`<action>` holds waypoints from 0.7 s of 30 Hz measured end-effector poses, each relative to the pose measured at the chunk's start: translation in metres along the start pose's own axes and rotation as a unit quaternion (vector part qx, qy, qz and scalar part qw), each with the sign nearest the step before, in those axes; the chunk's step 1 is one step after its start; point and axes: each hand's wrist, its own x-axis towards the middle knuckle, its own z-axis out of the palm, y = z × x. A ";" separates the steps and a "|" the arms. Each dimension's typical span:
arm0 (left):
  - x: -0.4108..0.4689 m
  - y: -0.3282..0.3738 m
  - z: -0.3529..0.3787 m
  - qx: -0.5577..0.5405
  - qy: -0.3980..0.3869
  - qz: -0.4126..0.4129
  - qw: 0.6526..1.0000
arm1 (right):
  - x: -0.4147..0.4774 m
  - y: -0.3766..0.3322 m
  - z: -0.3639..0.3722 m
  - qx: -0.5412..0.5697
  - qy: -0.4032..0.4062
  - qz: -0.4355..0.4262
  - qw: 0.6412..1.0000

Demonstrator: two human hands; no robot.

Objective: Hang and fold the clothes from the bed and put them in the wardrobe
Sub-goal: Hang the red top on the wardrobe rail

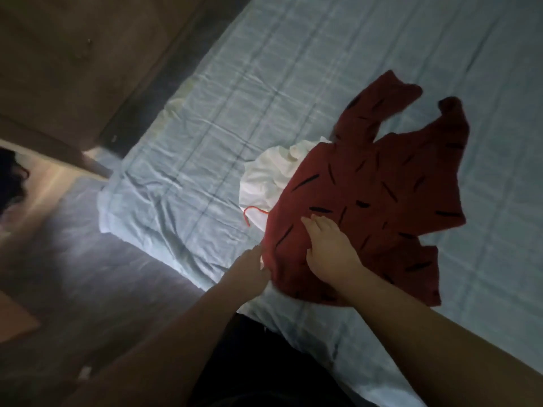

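Note:
A dark red garment (379, 183) with short black dashes lies spread on the bed (249, 92), its two narrow ends pointing toward the far side. My left hand (252, 268) grips its near left edge, the fingertips hidden in the cloth. With straight fingers, my right hand (329, 248) rests flat on the red cloth near the same edge. A white garment (270, 177) lies crumpled under the red one's left side. A thin red hanger hook (252, 212) sticks out beside the white cloth.
The bed has a pale blue checked sheet and its corner (117, 207) is at the left. A brown wooden wardrobe or cabinet (73, 60) stands beyond the bed's left side. Grey floor (88, 274) runs along the near left.

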 end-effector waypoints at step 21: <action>0.113 -0.035 0.050 -0.240 0.036 -0.137 0.960 | 0.149 -0.029 0.017 -0.374 0.057 -0.175 0.909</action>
